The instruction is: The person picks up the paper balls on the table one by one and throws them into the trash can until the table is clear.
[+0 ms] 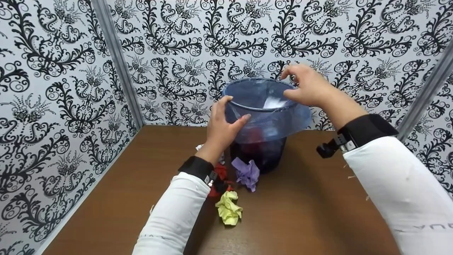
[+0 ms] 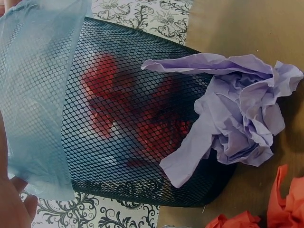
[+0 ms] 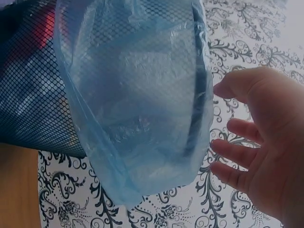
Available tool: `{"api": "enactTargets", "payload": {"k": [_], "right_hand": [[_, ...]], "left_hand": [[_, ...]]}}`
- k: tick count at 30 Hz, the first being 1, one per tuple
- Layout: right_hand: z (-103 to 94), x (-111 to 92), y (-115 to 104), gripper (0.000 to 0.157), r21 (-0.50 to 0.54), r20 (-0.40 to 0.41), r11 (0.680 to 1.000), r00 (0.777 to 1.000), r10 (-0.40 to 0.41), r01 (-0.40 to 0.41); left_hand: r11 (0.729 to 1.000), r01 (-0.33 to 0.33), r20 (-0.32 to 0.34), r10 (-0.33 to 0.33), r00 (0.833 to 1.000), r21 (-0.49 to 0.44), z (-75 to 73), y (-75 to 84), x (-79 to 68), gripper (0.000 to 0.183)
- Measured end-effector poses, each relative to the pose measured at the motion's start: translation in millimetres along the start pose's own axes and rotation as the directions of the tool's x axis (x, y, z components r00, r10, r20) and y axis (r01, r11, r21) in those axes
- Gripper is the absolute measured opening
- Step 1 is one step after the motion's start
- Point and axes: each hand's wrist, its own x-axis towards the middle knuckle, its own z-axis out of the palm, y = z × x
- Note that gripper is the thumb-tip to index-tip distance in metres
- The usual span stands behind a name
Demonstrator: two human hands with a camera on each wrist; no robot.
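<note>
A dark mesh waste bin (image 1: 260, 156) stands upright on the table, lined with a translucent blue bag (image 1: 270, 124) folded down over its rim. Red crumpled paper (image 2: 152, 123) shows through the mesh in the left wrist view. My left hand (image 1: 221, 124) is at the bin's left side, spread against the bag, with a fingertip at the rim and the thumb across the front. Over the right side of the rim hovers my right hand (image 1: 309, 86), fingers loosely bent. The right wrist view shows this hand (image 3: 270, 137) beside the bag, holding nothing.
Crumpled purple paper (image 1: 247, 173) lies against the bin's front. Nearer me are yellow paper (image 1: 229, 209) and red paper (image 1: 221, 171), the red partly behind my left wrist. Patterned wall panels (image 1: 170, 71) enclose the brown table (image 1: 300, 212) at the back and sides.
</note>
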Motion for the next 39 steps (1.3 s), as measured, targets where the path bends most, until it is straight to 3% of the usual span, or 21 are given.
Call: {"api": "enactTargets", "payload": {"k": [5,9,15,20,27,32,39], "right_hand": [[1.4,-10,-10,0.039,0.016,-0.043,0.998,0.997,-0.058,0.059],[7.3,-21,-24,0.037,0.039,-0.081,0.984,0.982,-0.168,0.172],[28.9,-42,-47,0.036,0.028,-0.099,0.912,0.909,-0.406,0.410],[57.1,-59,-57,0.038,0.069,-0.005,0.864,0.866,-0.500,0.499],[108.1,-70,-51,0.047,0.077,0.179,0.878,0.860,-0.478,0.472],[150.2,-71,-35,0.059,0.071,0.319,0.897,0.842,-0.435,0.436],[196.2,-75,-23,0.054,0.071,0.349,0.910,0.844,-0.407,0.409]], "left_hand": [[1.000,0.003,0.004,-0.003,1.000,0.004,0.7,-0.8,0.1,0.080],[1.000,0.009,0.010,-0.010,1.000,0.004,0.2,0.1,0.1,0.080],[1.000,-0.011,0.012,0.011,1.000,0.000,-1.0,0.0,0.2,0.080],[1.000,-0.026,0.005,0.026,1.000,-0.009,-1.2,0.0,0.4,0.081],[0.999,-0.039,-0.006,0.039,0.999,-0.013,-0.9,-0.8,0.1,0.080],[0.999,-0.041,-0.010,0.041,0.999,-0.006,-0.3,-1.7,0.1,0.079],[1.000,-0.025,-0.006,0.025,1.000,-0.011,-0.1,-1.1,-0.1,0.081]]}}
